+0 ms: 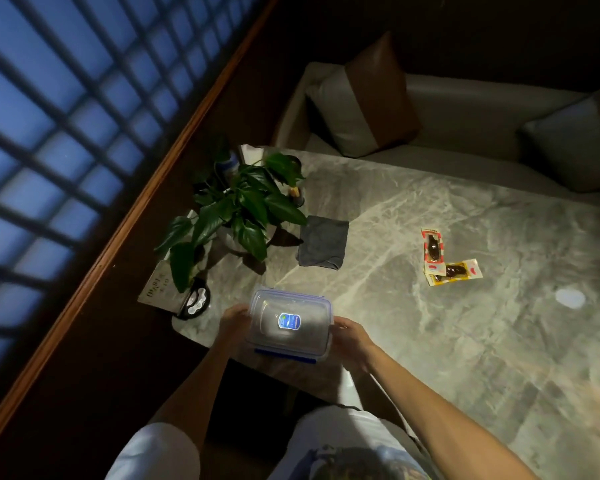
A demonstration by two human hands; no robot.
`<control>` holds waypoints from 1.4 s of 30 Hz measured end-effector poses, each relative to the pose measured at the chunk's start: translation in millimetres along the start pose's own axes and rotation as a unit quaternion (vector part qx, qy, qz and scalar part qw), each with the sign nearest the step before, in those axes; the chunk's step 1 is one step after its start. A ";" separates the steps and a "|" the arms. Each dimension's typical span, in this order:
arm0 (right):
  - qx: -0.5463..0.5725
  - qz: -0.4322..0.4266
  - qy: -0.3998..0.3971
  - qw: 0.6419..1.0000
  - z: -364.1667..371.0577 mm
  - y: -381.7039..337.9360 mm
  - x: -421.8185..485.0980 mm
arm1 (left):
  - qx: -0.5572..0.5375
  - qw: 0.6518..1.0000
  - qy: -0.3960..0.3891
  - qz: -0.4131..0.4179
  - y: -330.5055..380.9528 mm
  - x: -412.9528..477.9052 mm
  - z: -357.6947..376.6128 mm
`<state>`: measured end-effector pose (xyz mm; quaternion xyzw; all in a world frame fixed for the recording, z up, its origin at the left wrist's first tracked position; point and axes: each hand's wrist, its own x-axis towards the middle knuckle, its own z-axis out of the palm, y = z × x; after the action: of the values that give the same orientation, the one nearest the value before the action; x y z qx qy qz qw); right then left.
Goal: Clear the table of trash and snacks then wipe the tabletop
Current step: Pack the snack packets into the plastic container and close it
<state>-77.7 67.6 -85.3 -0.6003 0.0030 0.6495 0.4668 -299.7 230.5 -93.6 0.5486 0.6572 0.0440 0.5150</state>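
Observation:
A clear plastic container [289, 323] with a blue-clipped lid and a blue label is held at the near edge of the grey marble table [465, 341]. My left hand [234, 322] grips its left side and my right hand [352, 339] grips its right side. Two snack packets [445, 259] with dark contents lie together on the table to the right. A folded grey cloth [323, 242] rests near the middle, beside the plant. A small white scrap [570, 298] lies further right.
A potted green plant [236, 209] stands at the table's left side, with a bottle [227, 164] behind it, a small dark jar [297, 195], a card stand [161, 287] and a black-and-white item [196, 301]. A sofa with cushions [364, 109] lines the far edge.

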 end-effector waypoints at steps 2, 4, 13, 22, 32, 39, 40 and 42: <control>-0.012 -0.009 0.012 1.000 -21.1 -4.7 -9.6 | -0.042 0.999 0.002 -0.023 -3.6 -3.7 21.9; -0.056 -0.023 0.043 0.997 -50.7 -7.8 -22.0 | -0.063 0.998 -0.011 -0.015 13.5 -30.2 48.6; -0.072 -0.033 0.225 0.971 -250.9 5.8 -90.5 | 0.032 0.991 -0.085 0.100 73.4 -136.0 229.1; -0.031 -0.107 0.274 0.955 -368.7 4.1 -160.0 | -0.008 0.990 -0.114 0.083 103.9 -196.5 364.4; -0.073 -0.168 0.228 0.956 -400.4 -0.8 -178.2 | 0.086 0.990 -0.101 0.050 124.6 -212.4 394.2; 0.194 -0.093 0.138 0.967 -430.0 -38.7 -210.2 | -0.243 0.958 -0.150 0.019 186.4 -239.5 378.5; 0.216 -0.094 0.124 0.964 -432.0 -41.9 -216.9 | -0.287 0.946 -0.151 0.000 191.5 -237.1 378.0; 0.193 -0.120 0.108 0.968 -433.5 -40.4 -223.5 | -0.317 0.936 -0.151 -0.006 199.0 -236.2 380.1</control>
<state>248.7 -288.9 -9.0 -0.5610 0.1070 0.5073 0.6453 79.1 -64.9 1.9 0.3527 0.5272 0.1637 0.7555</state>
